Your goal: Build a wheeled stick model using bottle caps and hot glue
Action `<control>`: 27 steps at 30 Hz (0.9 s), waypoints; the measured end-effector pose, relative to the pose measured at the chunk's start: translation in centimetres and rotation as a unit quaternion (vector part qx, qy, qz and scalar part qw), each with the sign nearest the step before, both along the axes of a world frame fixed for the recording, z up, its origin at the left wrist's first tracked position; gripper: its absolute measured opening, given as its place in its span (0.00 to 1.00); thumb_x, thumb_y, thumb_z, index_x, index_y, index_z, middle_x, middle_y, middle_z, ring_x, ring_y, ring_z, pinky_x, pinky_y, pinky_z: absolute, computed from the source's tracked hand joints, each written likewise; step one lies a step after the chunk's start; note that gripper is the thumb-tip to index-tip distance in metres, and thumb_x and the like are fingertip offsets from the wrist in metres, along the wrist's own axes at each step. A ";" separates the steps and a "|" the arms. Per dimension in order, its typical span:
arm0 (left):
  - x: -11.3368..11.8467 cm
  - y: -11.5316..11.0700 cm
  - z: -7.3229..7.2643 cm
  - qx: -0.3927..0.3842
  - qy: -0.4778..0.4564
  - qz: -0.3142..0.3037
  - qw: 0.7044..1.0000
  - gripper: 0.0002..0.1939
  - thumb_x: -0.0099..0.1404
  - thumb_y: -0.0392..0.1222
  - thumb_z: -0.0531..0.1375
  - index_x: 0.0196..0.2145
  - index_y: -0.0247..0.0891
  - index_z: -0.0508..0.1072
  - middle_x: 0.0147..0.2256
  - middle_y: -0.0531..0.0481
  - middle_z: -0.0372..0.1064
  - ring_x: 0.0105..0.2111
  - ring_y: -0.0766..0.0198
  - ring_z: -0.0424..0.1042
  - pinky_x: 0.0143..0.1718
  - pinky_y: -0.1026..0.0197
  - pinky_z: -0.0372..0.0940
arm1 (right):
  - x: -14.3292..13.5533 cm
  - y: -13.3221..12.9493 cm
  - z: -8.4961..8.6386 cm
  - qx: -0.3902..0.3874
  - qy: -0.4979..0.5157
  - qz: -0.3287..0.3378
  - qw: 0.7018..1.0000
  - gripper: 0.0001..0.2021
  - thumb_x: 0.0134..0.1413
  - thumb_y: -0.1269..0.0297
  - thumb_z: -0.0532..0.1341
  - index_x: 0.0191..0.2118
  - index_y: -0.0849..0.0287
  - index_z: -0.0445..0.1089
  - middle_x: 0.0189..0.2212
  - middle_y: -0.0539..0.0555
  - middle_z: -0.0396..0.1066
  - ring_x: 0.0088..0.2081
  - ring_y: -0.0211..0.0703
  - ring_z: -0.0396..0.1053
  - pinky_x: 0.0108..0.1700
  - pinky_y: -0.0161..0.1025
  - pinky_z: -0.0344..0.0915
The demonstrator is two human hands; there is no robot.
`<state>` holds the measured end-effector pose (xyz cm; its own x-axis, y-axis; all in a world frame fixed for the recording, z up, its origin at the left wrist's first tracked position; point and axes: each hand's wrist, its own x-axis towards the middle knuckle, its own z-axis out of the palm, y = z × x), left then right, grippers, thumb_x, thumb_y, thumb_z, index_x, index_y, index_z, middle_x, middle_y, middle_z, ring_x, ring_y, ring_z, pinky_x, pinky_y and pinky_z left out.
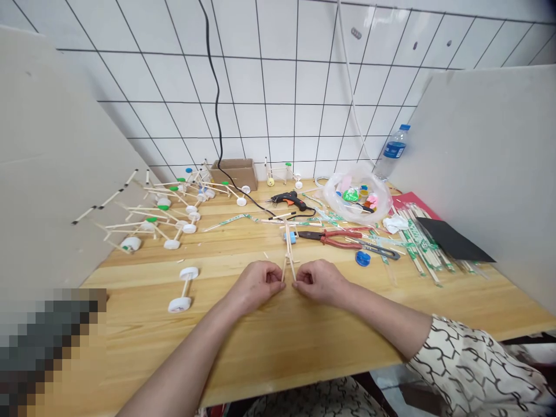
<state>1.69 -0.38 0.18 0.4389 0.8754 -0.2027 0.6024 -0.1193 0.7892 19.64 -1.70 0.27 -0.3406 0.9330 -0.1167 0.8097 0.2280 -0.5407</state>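
Head view: I see two hands, left hand [257, 285] and right hand [322, 282], fingertips pinched on one leg each of a single stick frame [288, 248] between them. Past it, one blue piece [293, 237] and one pair of pliers [325, 236] crowd its far end; one glue gun [290, 200] lies beyond. Leftward, one axle [185, 288] bears two white wheels [179, 304]; rightward, one blue cap [362, 258] and one bottle [395, 149].
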 end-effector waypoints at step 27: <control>-0.4 0.2 0.1 0.085 0.089 -0.041 0.992 0.06 0.53 0.38 0.54 0.21 0.37 0.66 0.19 0.55 0.62 0.22 0.67 0.60 0.23 0.66 0.51 | 0.3 0.1 -0.2 0.016 -0.041 0.028 0.999 0.07 0.47 0.65 0.57 0.23 0.58 0.69 0.21 0.49 0.69 0.23 0.34 0.59 0.25 0.32 0.47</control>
